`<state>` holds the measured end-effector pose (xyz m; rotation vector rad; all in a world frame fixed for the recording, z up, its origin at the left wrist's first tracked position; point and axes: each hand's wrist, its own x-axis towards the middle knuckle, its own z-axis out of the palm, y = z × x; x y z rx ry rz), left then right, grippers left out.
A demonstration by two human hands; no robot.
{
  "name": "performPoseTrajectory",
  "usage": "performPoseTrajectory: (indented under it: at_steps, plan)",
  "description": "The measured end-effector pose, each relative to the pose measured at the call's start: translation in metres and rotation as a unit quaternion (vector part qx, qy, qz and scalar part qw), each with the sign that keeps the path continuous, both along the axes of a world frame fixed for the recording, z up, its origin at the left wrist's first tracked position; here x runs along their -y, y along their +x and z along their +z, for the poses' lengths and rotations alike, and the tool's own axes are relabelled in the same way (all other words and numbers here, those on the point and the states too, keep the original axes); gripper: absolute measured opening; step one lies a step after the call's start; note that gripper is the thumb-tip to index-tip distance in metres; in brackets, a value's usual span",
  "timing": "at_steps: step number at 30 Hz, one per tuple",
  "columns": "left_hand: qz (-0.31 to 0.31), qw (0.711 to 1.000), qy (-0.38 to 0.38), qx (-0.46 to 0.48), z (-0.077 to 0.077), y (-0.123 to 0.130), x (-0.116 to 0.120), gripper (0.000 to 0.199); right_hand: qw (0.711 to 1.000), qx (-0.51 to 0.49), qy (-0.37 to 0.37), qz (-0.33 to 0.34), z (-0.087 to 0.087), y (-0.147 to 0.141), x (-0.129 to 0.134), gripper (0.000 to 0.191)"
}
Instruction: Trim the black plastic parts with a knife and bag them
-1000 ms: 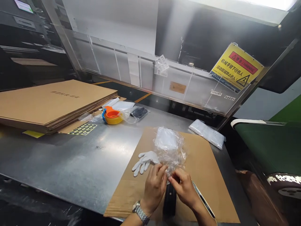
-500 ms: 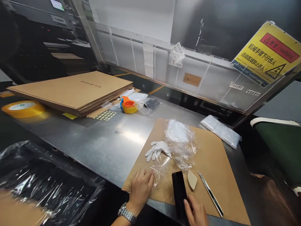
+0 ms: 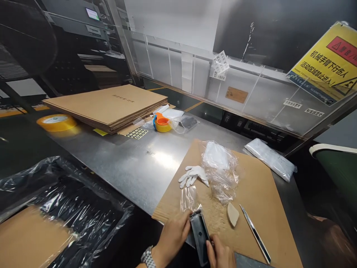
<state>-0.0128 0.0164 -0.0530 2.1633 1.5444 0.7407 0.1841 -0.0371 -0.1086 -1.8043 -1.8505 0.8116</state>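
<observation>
A long black tray-like part, its hollow side up, is held over the front edge of the cardboard sheet. My left hand, with a metal watch at the wrist, pinches its upper left end, and a clear plastic bag lies just beyond those fingers. At the lower right side of the part, my right hand grips the edge. On the cardboard are a white glove, crumpled clear bags, a beige wedge-shaped block and a slim knife.
Stacked flat cardboard, yellow tape and an orange tape dispenser occupy the metal table's far left. A wrapped white packet lies at right. Black plastic lines a box at lower left. Behind stands a clear panel.
The black part has turned from its flat face to its hollow side and moved left. My left hand has gone from the clear bag to the part's upper end. The view has shifted left.
</observation>
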Motion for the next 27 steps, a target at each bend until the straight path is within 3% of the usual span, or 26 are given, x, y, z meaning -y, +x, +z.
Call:
performPoseTrajectory:
  at_steps: [4, 9, 16, 21, 27]
  plan:
    - [-0.045, 0.996, 0.069, -0.036, 0.003, 0.012, 0.011, 0.022, 0.998, 0.031, 0.061, 0.000, 0.004, -0.010, -0.005, 0.047]
    - [-0.053, 0.990, 0.120, -0.059, 0.019, -0.004, 0.012, 0.024, 0.984, -0.159, -0.072, 0.030, 0.020, -0.015, -0.023, 0.059]
    - [-0.144, 0.971, 0.162, -0.096, 0.039, -0.005, 0.024, 0.018, 0.995, 0.013, 0.060, 0.084, 0.052, -0.041, -0.031, 0.054]
    - [-0.055, 0.994, 0.062, -0.076, 0.067, -0.027, 0.013, 0.023, 0.964, 0.184, 0.074, 0.177, 0.092, -0.051, -0.058, 0.025]
    - [0.037, 0.999, 0.025, -0.011, 0.102, -0.062, 0.010, 0.020, 0.914, 0.173, 0.092, 0.355, 0.144, -0.069, -0.099, 0.018]
